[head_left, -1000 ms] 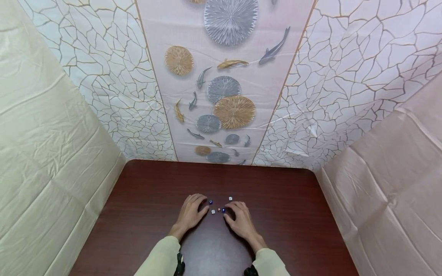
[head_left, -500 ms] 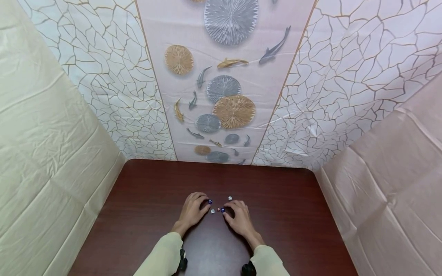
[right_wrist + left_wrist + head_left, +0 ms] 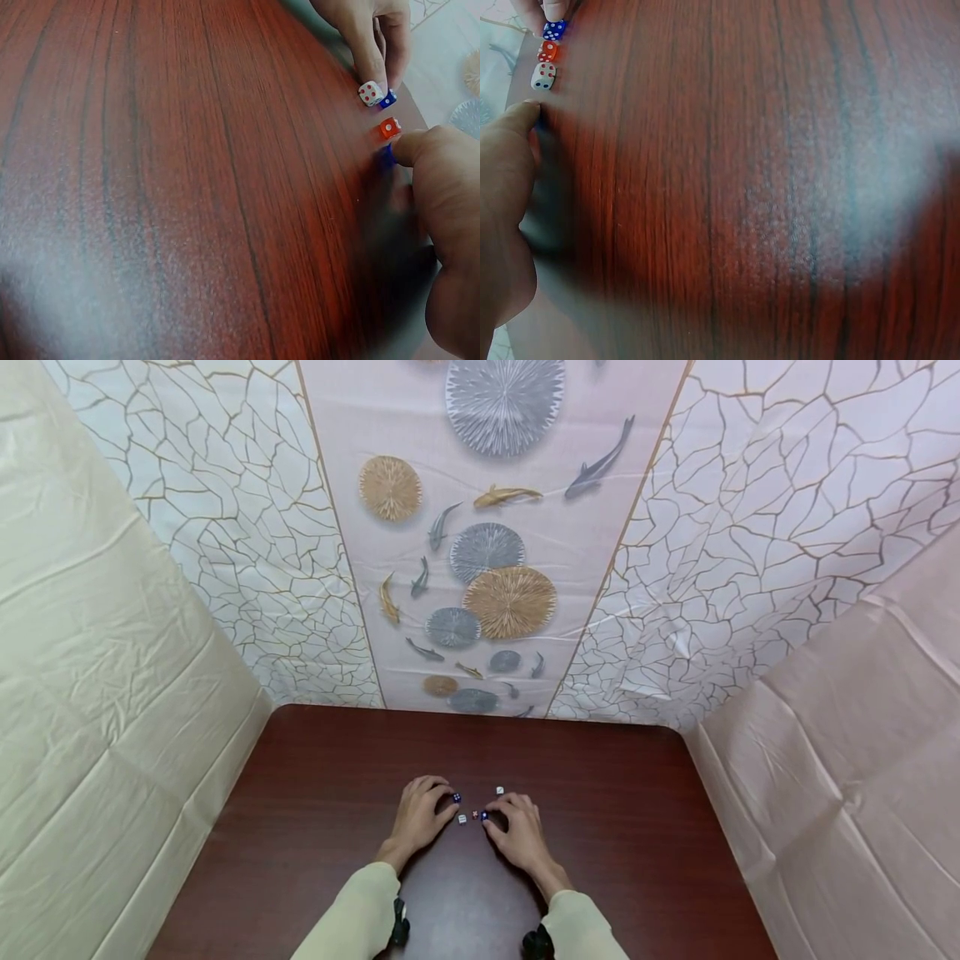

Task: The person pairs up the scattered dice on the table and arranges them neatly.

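Note:
On the dark wooden table, my left hand [image 3: 417, 817] curves its thumb and index finger around a blue die [image 3: 456, 797] with white pips. Opposite it, my right hand [image 3: 519, 833] pinches another blue die [image 3: 484, 816] between thumb and index finger. A small red die [image 3: 475, 815] lies just left of that one, and a white die [image 3: 462, 819] sits left of the red. The left wrist view lines up the white die [image 3: 544, 76], red die [image 3: 547, 51] and right-hand blue die [image 3: 554, 30] in a row. Another white die [image 3: 500, 791] rests beyond my right fingertips.
The reddish-brown table [image 3: 337, 752] ends at a patterned back cloth [image 3: 480, 635] with fish and round leaf shapes. Plain cloth walls flank it, cream on the left [image 3: 112, 693] and pinkish on the right [image 3: 840, 760].
My left thumb and index finger have closed in around the left blue die. My right fingers have moved slightly closer about the other blue die. The remaining dice stay put.

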Demonstrator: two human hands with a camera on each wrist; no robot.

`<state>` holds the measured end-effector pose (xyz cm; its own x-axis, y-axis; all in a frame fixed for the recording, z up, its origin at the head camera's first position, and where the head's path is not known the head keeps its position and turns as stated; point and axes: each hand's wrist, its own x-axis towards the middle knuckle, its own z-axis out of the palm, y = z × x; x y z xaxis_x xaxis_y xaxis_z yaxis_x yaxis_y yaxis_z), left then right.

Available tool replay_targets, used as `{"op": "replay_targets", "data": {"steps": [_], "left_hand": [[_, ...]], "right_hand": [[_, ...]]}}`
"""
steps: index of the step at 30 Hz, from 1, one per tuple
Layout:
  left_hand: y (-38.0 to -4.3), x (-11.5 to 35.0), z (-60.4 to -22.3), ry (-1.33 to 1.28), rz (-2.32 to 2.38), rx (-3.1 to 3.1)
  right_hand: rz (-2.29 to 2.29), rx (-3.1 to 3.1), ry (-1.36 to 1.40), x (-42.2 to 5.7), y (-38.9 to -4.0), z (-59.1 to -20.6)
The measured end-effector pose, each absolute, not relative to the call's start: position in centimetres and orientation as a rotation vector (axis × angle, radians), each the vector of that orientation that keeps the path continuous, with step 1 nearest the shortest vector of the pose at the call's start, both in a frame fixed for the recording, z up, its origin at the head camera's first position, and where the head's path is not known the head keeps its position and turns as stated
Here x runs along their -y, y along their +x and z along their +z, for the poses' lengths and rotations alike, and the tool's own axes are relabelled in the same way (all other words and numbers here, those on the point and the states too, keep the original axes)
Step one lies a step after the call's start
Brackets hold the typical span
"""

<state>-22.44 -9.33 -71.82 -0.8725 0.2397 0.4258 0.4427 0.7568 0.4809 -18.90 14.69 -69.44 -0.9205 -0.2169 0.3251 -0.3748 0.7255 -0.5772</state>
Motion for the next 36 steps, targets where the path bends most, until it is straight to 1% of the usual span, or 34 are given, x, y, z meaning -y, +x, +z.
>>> {"op": "replay_targets", "data": {"steps": [6,25,36], "left_hand": [[-22.66,9.28,-71.96,-0.508,-0.9,2.624],[-22.25,8.96,-71.55,-0.477,-0.907,2.631],[-22.5,8.94,-72.04,-0.493,-0.86,2.589]], "right_hand": [[0.982,2.703,0.453,-14.63,-18.97,-69.32],[0.974,2.709,0.432,-14.4,-18.97,-69.18],[0.995,2.68,0.455,-14.7,-18.47,-69.35]]}}
